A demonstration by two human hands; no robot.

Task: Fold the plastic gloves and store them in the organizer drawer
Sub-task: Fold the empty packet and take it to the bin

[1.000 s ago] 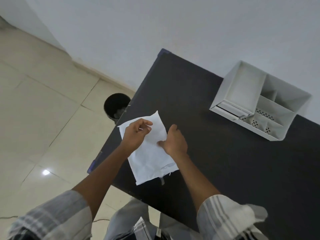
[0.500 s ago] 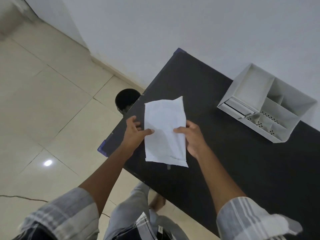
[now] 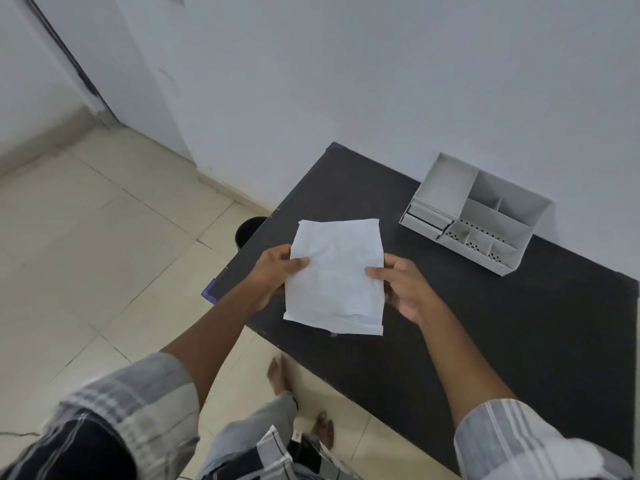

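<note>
A flat white packet of plastic gloves [image 3: 337, 277] is held up above the near left part of the black table [image 3: 485, 323]. My left hand [image 3: 273, 277] pinches its left edge and my right hand [image 3: 403, 289] pinches its right edge, thumbs on the front. The packet is roughly rectangular with a folded strip along its bottom. The white organizer [image 3: 474, 211] stands at the back right of the table against the wall, with several open compartments and a small drawer [image 3: 427, 216] at its front left, which looks shut.
A dark round bin [image 3: 249, 230] stands on the tiled floor beside the table's left edge. A white wall runs behind the table. My legs and bare feet [image 3: 280, 374] are below the table's near edge.
The packet lay on the table under both hands a second ago; now it is lifted and held upright between them. The view has tilted up and the hands moved right.
</note>
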